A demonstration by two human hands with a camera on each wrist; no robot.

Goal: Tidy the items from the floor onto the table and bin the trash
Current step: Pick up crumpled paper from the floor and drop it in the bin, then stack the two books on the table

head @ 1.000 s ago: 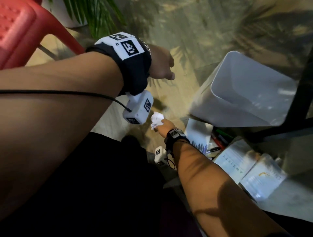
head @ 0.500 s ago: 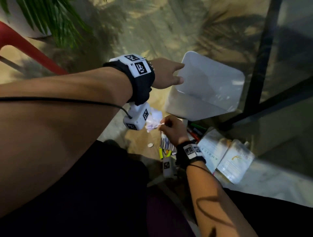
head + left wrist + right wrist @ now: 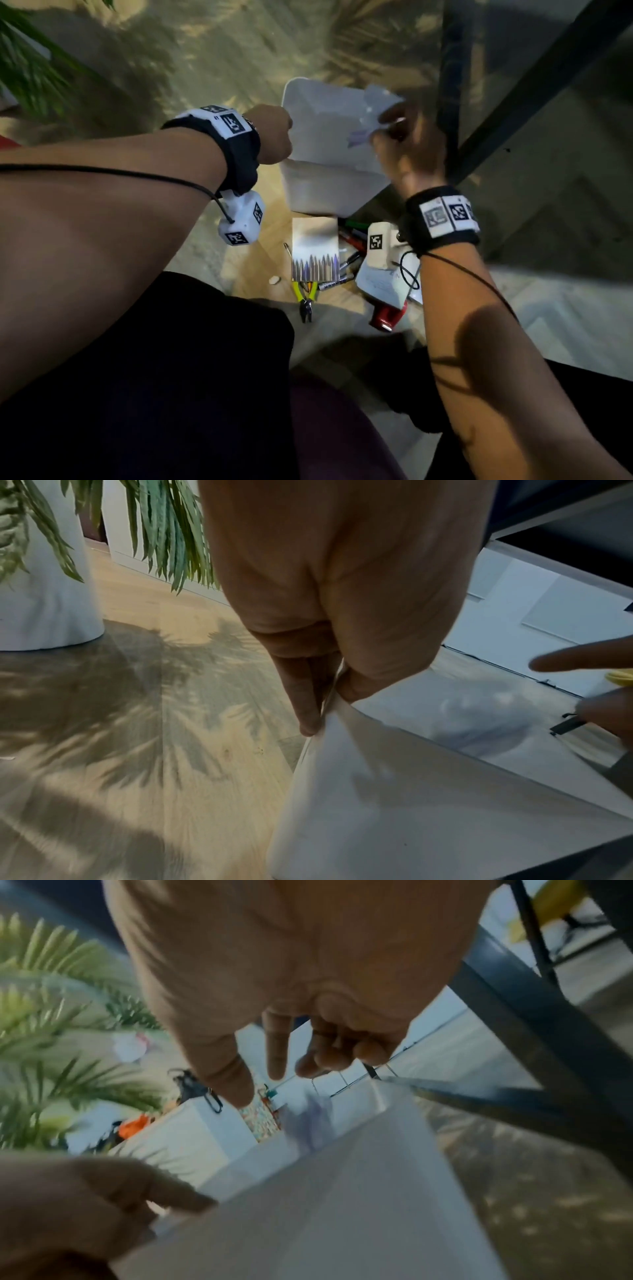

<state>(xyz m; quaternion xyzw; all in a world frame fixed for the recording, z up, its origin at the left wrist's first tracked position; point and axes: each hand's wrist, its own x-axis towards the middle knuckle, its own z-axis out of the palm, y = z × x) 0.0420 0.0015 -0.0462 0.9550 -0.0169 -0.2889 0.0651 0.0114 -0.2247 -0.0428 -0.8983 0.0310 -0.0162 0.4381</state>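
Right hand has risen over the white bin, fingers loosened above crumpled paper; left hand pinches its rim.

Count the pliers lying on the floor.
1. The yellow-handled pliers lie on the floor just below the white card, handles partly tucked under its edge. Others could be hidden under the card.

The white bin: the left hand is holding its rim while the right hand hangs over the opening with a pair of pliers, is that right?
Not quite. The left hand does hold the white bin by its rim, but the right hand is over the opening with crumpled paper, not pliers. The pliers lie on the floor, as the head view shows.
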